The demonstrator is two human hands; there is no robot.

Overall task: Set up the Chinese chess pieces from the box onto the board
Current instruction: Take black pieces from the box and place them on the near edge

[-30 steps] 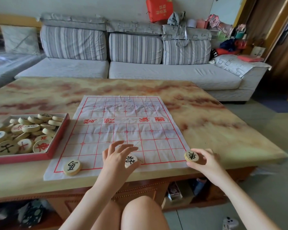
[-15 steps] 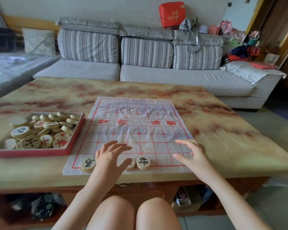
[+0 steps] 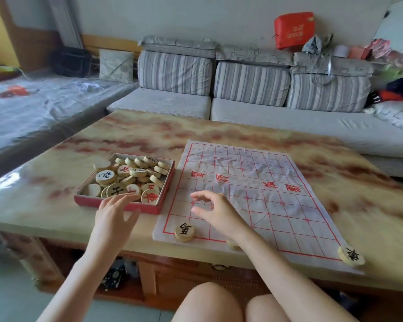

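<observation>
Your left hand [image 3: 116, 211] reaches over the near wall of the box [image 3: 135, 206], fingers spread and empty, the fingertips just at the pieces along the front edge. Your right hand [image 3: 215, 210] hovers above the left part of the board [image 3: 261, 194], fingers loosely curled with nothing between them.

The box sits on the table [image 3: 149, 133], just left of the board, and is heaped with pieces [image 3: 130, 175], some face up with black or red characters, some blank side up.

Three pieces are out on the board's near edge. One with a black character [image 3: 184, 231] stands at the near-left corner. Another black one [image 3: 351, 255] stands at the near-right corner, partly over the cloth's edge. A third [image 3: 232, 244] peeks out from under your right forearm near the middle of that row; its face is hidden. The other grid points are bare, and the cloth lies wrinkled toward the far side.
</observation>
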